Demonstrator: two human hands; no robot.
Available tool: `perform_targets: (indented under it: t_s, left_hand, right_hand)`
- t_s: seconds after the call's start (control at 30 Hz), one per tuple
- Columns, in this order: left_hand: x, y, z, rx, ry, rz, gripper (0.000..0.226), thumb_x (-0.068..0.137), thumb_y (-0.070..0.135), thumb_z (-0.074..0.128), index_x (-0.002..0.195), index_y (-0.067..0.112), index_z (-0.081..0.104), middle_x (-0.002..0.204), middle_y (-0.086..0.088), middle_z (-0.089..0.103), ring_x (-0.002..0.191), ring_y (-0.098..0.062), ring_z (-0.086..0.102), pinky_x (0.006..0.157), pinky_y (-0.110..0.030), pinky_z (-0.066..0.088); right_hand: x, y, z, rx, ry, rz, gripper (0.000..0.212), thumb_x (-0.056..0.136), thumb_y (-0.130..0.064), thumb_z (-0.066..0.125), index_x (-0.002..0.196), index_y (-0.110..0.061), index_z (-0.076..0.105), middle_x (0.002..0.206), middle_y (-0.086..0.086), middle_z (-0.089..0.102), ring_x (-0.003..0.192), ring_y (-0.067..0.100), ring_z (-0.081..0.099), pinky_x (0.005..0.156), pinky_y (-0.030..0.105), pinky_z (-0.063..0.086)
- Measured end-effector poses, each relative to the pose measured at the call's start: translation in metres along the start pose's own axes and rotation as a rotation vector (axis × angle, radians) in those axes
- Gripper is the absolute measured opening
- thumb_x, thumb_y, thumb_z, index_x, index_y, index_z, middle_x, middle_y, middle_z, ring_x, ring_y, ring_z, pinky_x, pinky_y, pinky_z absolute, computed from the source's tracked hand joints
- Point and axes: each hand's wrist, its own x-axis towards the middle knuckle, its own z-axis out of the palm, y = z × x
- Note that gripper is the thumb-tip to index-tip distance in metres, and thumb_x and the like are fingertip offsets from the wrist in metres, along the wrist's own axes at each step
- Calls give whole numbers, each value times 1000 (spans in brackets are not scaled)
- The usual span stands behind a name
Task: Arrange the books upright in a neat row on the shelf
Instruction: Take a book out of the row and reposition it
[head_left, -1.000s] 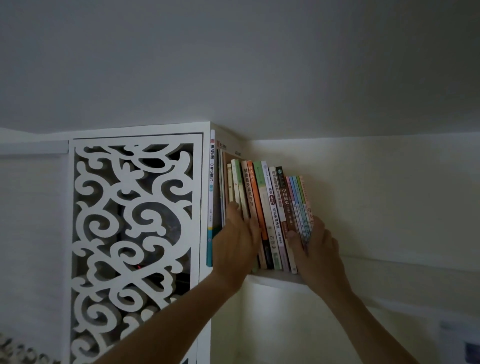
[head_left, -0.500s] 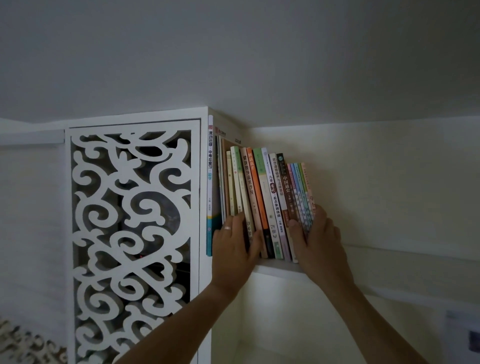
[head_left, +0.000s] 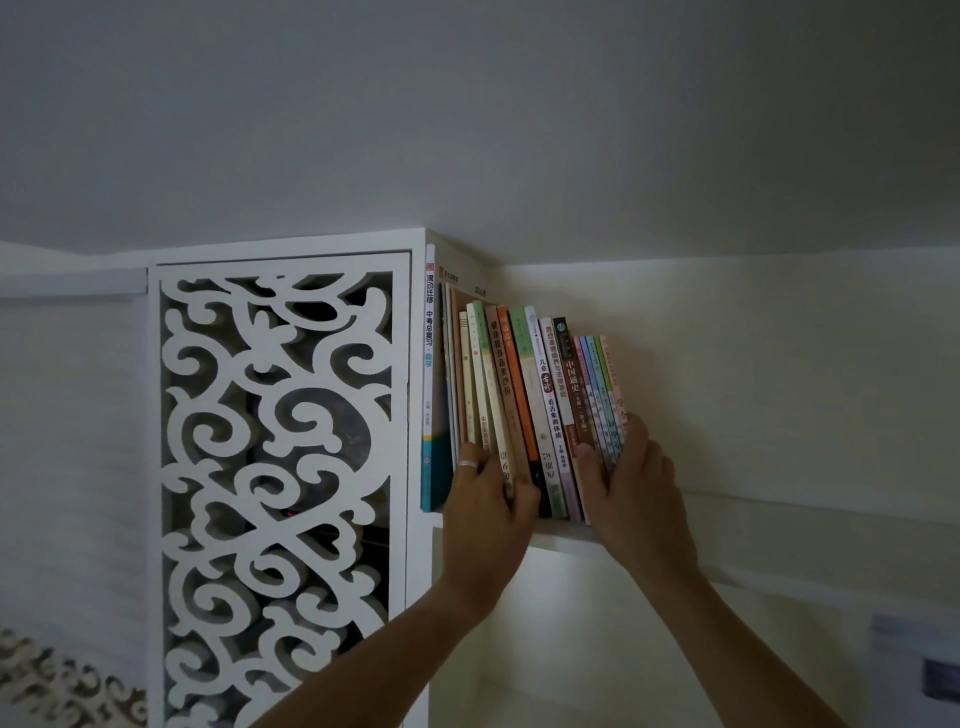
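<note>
High on the white shelf (head_left: 558, 538), books (head_left: 540, 410) lean left against the cabinet panel (head_left: 415, 364). Left hand (head_left: 485, 506) grips low spines; right hand (head_left: 631, 480) pinches the thin end books. Best: squeeze inward evenly, tip upright together.

A home, it seems: a white shelf (head_left: 566, 540) fixed high on a pale wall (head_left: 779, 364) under the ceiling (head_left: 467, 104) holds mixed books (head_left: 540, 395), and left stands a white panel (head_left: 275, 467) with scrollwork cutouts.
</note>
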Motion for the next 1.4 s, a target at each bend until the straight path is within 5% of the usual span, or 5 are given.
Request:
perform_targets:
  t_s: [0.47, 0.67, 0.9, 1.03, 1.4]
  left_hand:
    - [10, 134, -67, -541, 185, -367, 16, 99, 13, 58, 88, 4, 67, 87, -4, 68, 80, -7, 68, 63, -12, 54]
    - [24, 160, -88, -909, 115, -596, 29, 101, 27, 47, 102, 5, 66, 92, -17, 71, 80, -26, 69, 65, -33, 59]
    - [55, 92, -92, -243, 304, -177, 32, 79, 30, 46, 108, 16, 46, 120, 0, 39, 109, -21, 45, 91, -35, 44]
    - [61, 52, -103, -91, 51, 52, 59, 87, 37, 58, 141, 29, 37, 141, 4, 43, 129, -19, 47, 105, -44, 48]
    - [35, 39, -123, -577, -621, -454, 31, 97, 19, 68, 127, 11, 67, 119, -11, 76, 108, -32, 73, 96, -48, 59]
  right_hand:
    - [-42, -43, 4, 194, -88, -415, 90, 90, -43, 67, 157, -40, 8, 158, -5, 31, 147, 14, 29, 122, 31, 27]
    - [-60, -55, -32, 663, -199, -103, 44, 88, -6, 72, 130, -4, 59, 103, -17, 62, 94, -10, 63, 76, 2, 45]
    - [-42, -79, -58, 1122, 166, 23, 19, 92, -23, 67, 110, -27, 69, 100, -15, 75, 101, 2, 69, 83, 18, 56]
    - [-20, -75, -78, 1115, 80, 52, 16, 97, -28, 60, 106, -20, 71, 90, -9, 78, 85, 4, 73, 63, 16, 55]
    - [-3, -56, -50, 821, -131, 84, 27, 97, -41, 60, 111, -20, 71, 87, -4, 77, 73, 10, 74, 58, 29, 59]
